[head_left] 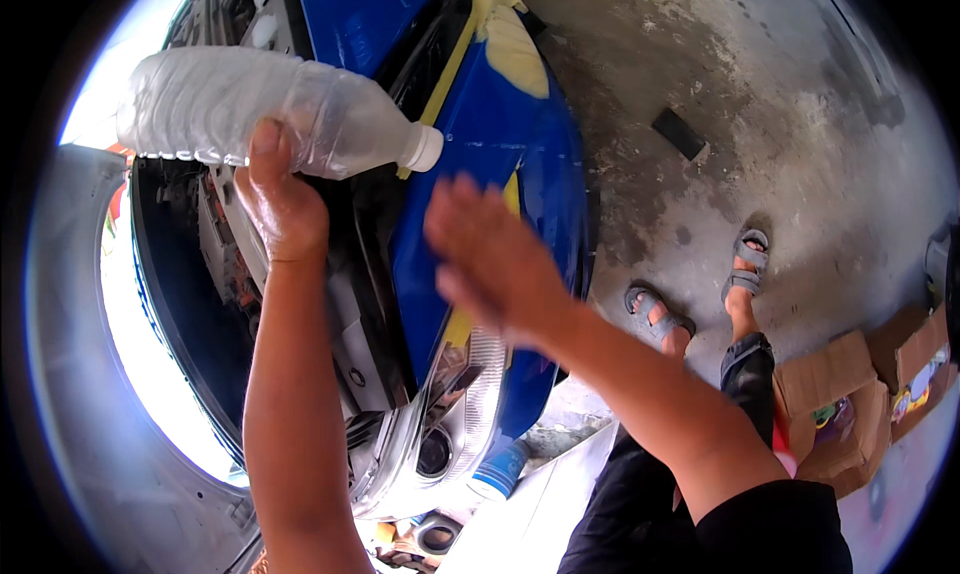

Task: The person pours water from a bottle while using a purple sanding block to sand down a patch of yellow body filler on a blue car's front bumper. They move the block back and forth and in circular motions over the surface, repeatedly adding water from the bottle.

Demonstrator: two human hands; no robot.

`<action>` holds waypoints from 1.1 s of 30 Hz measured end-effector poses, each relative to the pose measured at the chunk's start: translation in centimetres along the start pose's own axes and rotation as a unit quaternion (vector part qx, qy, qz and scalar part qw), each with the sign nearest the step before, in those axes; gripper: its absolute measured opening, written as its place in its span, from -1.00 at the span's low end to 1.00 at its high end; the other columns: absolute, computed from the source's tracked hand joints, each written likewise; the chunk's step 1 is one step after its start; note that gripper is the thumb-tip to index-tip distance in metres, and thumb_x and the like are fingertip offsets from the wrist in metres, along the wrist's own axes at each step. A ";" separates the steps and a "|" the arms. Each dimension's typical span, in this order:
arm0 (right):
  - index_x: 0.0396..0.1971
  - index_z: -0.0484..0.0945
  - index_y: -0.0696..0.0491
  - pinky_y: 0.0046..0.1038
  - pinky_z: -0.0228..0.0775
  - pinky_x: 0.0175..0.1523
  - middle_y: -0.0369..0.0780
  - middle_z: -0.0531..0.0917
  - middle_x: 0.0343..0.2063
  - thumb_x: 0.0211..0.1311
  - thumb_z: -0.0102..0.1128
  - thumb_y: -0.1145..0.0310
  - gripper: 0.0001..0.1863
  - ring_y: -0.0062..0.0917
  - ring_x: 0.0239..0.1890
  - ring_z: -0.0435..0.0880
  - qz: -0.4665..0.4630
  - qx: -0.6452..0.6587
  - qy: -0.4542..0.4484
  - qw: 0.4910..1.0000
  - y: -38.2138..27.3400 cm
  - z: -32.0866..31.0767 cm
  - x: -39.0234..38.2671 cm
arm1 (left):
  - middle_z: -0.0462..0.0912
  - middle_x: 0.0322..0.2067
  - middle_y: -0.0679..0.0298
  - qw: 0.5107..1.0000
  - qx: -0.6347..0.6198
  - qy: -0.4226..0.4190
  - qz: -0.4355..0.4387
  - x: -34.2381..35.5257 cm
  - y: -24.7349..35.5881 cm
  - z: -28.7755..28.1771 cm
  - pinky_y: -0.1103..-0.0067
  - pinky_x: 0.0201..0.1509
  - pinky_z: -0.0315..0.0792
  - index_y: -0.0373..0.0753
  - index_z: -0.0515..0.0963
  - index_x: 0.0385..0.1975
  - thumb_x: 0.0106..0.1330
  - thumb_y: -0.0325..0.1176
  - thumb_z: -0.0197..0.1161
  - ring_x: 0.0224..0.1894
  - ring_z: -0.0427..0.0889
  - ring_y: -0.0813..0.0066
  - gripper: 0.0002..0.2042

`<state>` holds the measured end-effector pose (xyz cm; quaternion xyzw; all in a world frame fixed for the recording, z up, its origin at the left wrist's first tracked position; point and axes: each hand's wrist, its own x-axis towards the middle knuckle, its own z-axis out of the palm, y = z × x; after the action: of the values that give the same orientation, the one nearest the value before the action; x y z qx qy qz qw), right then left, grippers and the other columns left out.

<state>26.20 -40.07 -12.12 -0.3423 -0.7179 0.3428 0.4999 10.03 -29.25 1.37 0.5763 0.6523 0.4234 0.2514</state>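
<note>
My left hand (283,199) is wrapped round a clear, ribbed plastic bottle (225,99) with a white cap (427,148). The bottle lies nearly level above the engine bay, its cap pointing right, and looks cloudy inside. Over the blue car bumper (545,209) my right hand (490,249) is stretched out and smeared by motion. No object shows in it, and I cannot tell whether it touches the paint. A pale yellow patch of filler (515,54) covers the bumper's far part. Strips of yellow tape (452,69) run along its edge.
A headlight (440,444) sits at the bumper's near end, with a blue and white cup-shaped container (500,469) beside it. The raised hood (75,354) stands at left. On the concrete floor (760,104) lies a dark block (679,134). An open cardboard box (825,379) stands at right.
</note>
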 end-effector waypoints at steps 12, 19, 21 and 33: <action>0.36 0.07 0.17 -0.25 -0.37 0.50 -0.03 0.00 0.40 0.37 -0.11 0.12 -0.34 -0.26 0.48 -0.18 0.169 0.003 -0.037 0.985 -0.5 -0.4 2.0 | 0.48 0.05 0.00 1.000 -0.007 0.016 -0.023 -0.4 -1.3 -1.2 0.31 0.30 0.23 -0.47 0.36 0.10 0.36 0.02 -0.11 0.15 0.45 0.17 -0.40; 0.37 -0.15 0.28 -0.24 -0.47 0.50 0.11 -0.21 0.40 0.28 0.06 0.11 -0.13 -0.09 0.47 -0.28 0.254 0.021 -0.122 0.959 -6.5 -1.0 2.1 | 0.48 0.06 0.02 0.997 -0.031 0.059 -0.048 -0.4 -1.7 -0.9 0.34 0.30 0.24 -0.48 0.37 0.09 0.39 -0.05 -0.18 0.16 0.44 0.21 -0.44; 0.34 -0.05 0.34 -0.20 -0.41 0.50 0.17 -0.13 0.38 0.34 -0.04 0.12 -0.23 -0.05 0.46 -0.22 0.252 0.061 -0.060 0.964 -7.7 -1.1 2.2 | 0.48 0.06 0.01 0.998 -0.019 0.040 -0.033 -0.2 -1.1 -0.7 0.34 0.30 0.22 -0.48 0.38 0.09 0.39 -0.04 -0.18 0.16 0.44 0.21 -0.44; 0.34 -0.19 0.37 -0.24 -0.42 0.49 0.23 -0.22 0.37 0.43 -0.47 -0.17 -0.13 -0.01 0.45 -0.32 0.493 0.293 0.126 0.810 -6.4 -1.9 6.8 | 0.48 0.07 0.02 0.998 0.005 0.051 -0.024 -0.2 -1.3 -0.5 0.35 0.32 0.19 -0.47 0.40 0.08 0.38 0.00 -0.16 0.15 0.43 0.21 -0.41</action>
<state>25.24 -37.55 -3.01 -0.5275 -0.2495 0.6911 0.4265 8.96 -29.54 0.54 0.5392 0.6800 0.4432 0.2247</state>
